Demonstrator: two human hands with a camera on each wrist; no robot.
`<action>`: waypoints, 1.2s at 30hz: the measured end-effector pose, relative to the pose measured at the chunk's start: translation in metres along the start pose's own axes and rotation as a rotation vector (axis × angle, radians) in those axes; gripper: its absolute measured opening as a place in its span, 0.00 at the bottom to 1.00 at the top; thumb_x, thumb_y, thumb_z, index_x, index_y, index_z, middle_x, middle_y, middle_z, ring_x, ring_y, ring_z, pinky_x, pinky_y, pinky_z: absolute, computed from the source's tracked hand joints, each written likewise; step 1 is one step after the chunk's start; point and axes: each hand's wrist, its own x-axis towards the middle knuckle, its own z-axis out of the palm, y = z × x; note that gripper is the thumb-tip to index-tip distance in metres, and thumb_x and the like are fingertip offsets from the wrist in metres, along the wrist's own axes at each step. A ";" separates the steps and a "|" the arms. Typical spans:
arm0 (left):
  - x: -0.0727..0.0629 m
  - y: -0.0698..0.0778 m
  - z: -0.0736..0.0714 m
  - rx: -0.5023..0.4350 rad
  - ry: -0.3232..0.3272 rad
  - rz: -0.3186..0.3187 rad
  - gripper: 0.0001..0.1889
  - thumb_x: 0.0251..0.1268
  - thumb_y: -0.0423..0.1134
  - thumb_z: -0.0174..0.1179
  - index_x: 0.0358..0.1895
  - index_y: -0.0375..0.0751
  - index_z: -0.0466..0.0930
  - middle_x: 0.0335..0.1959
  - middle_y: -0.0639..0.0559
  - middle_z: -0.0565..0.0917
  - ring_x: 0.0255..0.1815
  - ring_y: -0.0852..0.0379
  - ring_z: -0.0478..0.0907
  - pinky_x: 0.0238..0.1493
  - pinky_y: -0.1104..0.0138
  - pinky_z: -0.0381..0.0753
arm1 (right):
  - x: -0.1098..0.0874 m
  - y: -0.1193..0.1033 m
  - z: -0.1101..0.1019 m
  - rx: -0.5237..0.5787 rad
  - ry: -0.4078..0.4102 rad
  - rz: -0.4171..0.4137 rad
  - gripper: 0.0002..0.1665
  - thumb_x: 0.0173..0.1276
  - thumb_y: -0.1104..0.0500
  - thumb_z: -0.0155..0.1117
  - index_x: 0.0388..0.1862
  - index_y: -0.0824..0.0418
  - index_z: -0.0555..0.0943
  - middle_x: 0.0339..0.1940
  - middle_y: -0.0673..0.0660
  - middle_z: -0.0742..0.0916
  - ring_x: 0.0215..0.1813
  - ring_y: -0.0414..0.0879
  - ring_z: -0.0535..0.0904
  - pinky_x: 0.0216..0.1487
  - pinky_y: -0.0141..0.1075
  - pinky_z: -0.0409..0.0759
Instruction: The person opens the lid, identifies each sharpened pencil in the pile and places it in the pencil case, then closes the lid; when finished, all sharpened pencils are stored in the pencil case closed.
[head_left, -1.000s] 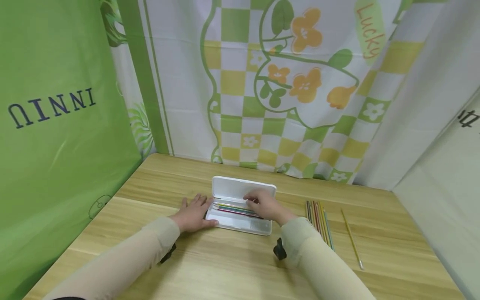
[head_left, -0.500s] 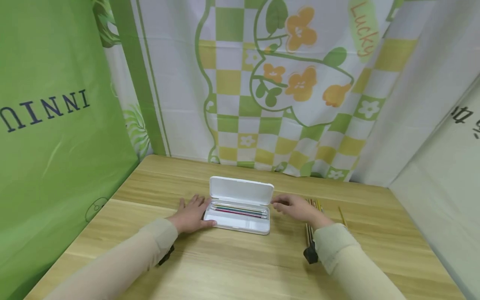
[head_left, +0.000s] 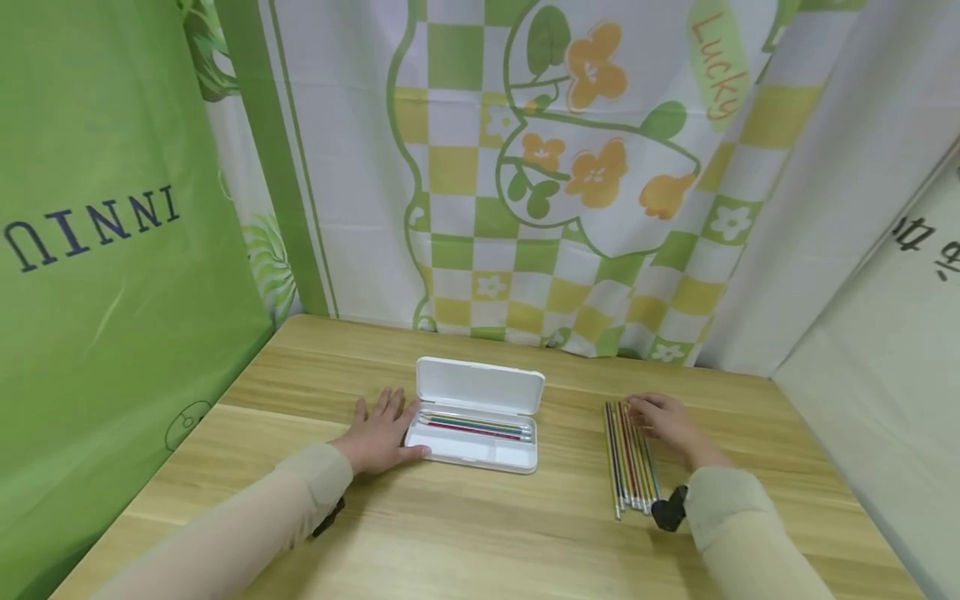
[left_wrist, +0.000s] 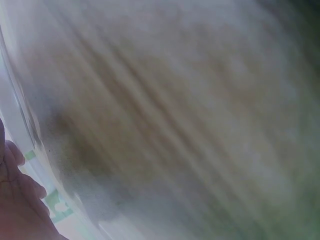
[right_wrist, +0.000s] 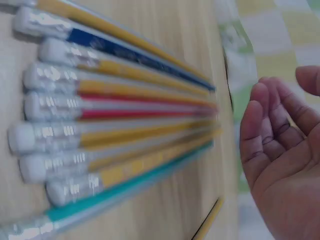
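A white pencil case (head_left: 480, 387) stands with its lid up near the middle of the table. Several pencils (head_left: 476, 427) lie side by side in its back part. My left hand (head_left: 381, 435) rests at the case's left end, fingers spread, thumb along the front corner. Right of the case lies a row of pencils (head_left: 628, 467), their white erasers toward me. My right hand (head_left: 667, 423) is over the row's far end, fingers loosely bent and holding nothing in the right wrist view. A lone yellow pencil (right_wrist: 207, 220) lies apart there; in the head view the right hand and arm hide it.
The wooden table (head_left: 480, 533) meets a patterned curtain (head_left: 600, 275) at its back edge. A green cloth (head_left: 112, 333) hangs on the left and a pale one (head_left: 885, 350) on the right. The left wrist view is mostly blurred.
My right hand has left the pencil case and moved right to the loose pencil row. My left hand has stayed at the case's left end.
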 end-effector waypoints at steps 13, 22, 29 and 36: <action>0.002 -0.004 0.003 0.002 0.017 -0.016 0.49 0.74 0.66 0.55 0.84 0.36 0.49 0.82 0.28 0.46 0.83 0.31 0.36 0.73 0.30 0.32 | -0.011 0.026 -0.017 -0.042 0.014 0.151 0.29 0.82 0.62 0.48 0.67 0.87 0.64 0.54 0.74 0.83 0.48 0.45 0.83 0.49 0.39 0.86; 0.002 -0.002 0.004 -0.012 0.017 -0.013 0.49 0.73 0.66 0.55 0.83 0.36 0.49 0.82 0.29 0.47 0.83 0.31 0.37 0.73 0.30 0.32 | -0.013 0.036 -0.015 -0.067 0.008 0.166 0.26 0.78 0.67 0.55 0.64 0.87 0.67 0.58 0.79 0.79 0.52 0.52 0.82 0.51 0.42 0.85; 0.001 -0.001 0.003 -0.026 0.025 -0.003 0.49 0.74 0.65 0.56 0.83 0.34 0.51 0.82 0.28 0.48 0.82 0.30 0.38 0.74 0.30 0.36 | -0.014 0.038 -0.016 -0.026 -0.018 0.161 0.27 0.78 0.68 0.56 0.65 0.88 0.65 0.58 0.78 0.79 0.50 0.47 0.82 0.51 0.40 0.85; 0.000 0.000 0.000 -0.026 0.022 -0.011 0.48 0.73 0.64 0.57 0.82 0.34 0.51 0.82 0.28 0.48 0.82 0.30 0.39 0.74 0.30 0.36 | -0.010 0.034 -0.012 -0.181 -0.004 0.128 0.26 0.70 0.69 0.60 0.61 0.87 0.69 0.55 0.77 0.81 0.50 0.54 0.82 0.48 0.42 0.85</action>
